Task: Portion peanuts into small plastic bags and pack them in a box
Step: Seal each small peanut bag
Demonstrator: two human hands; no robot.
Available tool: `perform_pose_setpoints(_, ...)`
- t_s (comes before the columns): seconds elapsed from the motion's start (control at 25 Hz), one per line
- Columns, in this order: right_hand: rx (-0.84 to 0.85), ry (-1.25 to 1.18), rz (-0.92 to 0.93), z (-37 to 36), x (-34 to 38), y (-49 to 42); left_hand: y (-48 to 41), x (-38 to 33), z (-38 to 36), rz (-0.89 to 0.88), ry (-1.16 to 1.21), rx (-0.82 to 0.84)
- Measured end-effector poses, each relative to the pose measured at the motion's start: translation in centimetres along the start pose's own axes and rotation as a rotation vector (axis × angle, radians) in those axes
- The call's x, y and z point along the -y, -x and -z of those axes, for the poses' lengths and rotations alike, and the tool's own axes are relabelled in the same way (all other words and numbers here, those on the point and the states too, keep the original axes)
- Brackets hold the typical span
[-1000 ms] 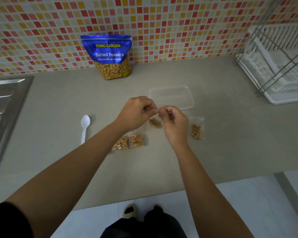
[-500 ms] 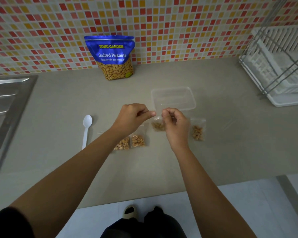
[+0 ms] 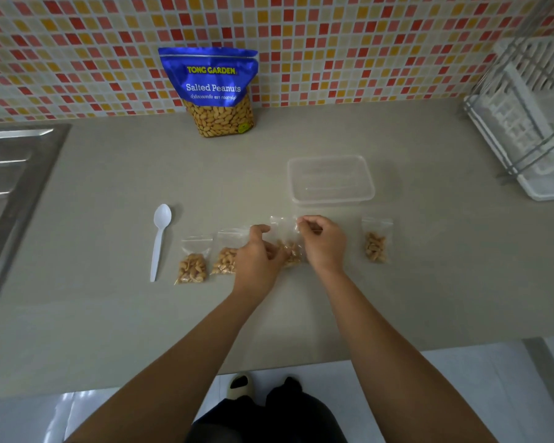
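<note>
On a grey countertop [image 3: 109, 314] below a mosaic-tiled wall, the right hand [image 3: 325, 243] pinches the top corner of a small bag [image 3: 285, 228] of peanuts. The left hand [image 3: 258, 255] holds its lower left side with curled fingers. The clear box [image 3: 330, 180] sits just beyond the grip. To its left lie a second bag [image 3: 226, 260], a third bag [image 3: 192, 266] and a white spoon [image 3: 159, 241]; a fourth bag [image 3: 376, 246] lies to its right.
</note>
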State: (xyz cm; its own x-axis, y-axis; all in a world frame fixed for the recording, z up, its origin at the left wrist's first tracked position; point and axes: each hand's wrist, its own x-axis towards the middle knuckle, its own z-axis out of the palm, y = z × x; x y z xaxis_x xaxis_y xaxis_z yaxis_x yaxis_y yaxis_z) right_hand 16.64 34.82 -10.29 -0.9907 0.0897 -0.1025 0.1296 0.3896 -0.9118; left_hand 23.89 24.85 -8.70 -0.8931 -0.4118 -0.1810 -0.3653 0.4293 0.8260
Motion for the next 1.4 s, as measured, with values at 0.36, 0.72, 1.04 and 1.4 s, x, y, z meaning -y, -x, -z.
perform_pose_setpoints(0.36, -0.03, 0.145, 0.144, 2.3, -1.3, 0.1, -0.2, 0.8, -1.7, -0.409, -0.512, -0.105)
perform_pose_setpoints(0.72, -0.149, 0.485, -0.213, 11.9, -5.6, -6.5, -0.6, -3.5, -9.6, -0.528, -0.333, 0.076)
perform_pose_setpoints(1.04, -0.036, 0.042, -0.261, 11.6, -5.3, -6.8, -2.3, -7.5, -12.8, 0.237, 0.201, 0.2)
perform_pose_setpoints(1.4, 0.121, -0.501, -0.162, 10.5, -2.0, -3.4, -3.2, -6.9, -7.5, 0.015, 0.367, 0.184)
